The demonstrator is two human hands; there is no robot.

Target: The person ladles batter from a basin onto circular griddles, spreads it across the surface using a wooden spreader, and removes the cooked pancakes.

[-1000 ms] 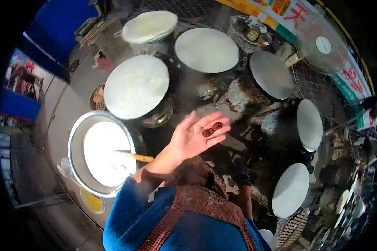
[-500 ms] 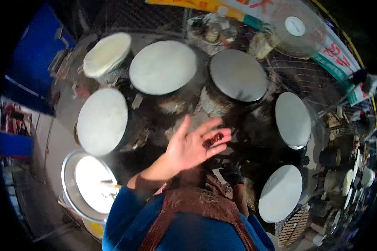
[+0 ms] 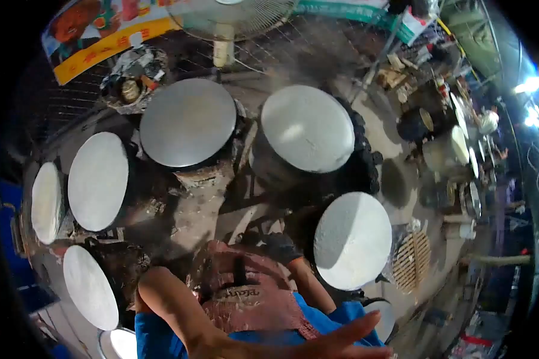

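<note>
My left hand [image 3: 341, 342] is raised close to the camera at the bottom edge, partly cut off. Its visible fingers stretch to the right and are spread, with nothing seen in them. My right hand [image 3: 275, 248] wears a dark glove and is low in front of the brown apron [image 3: 245, 302]; shadow hides its fingers. Nearest to it on the right is a large round plate with a white surface [image 3: 353, 241]. Ahead are another pale round plate [image 3: 307, 128] and a bare grey one [image 3: 188, 122], both on stove-like bases.
More white round plates [image 3: 98, 181] stand to the left. A pan with white contents [image 3: 121, 344] is at the lower left. A fan [image 3: 223, 45] stands behind the plates. A slatted wooden piece [image 3: 412, 262] lies at right, near pots [image 3: 415, 124].
The view has swung to the right. My left hand, earlier palm up with dark red marks on its fingers, has come up close to the camera. My gloved right hand stays low.
</note>
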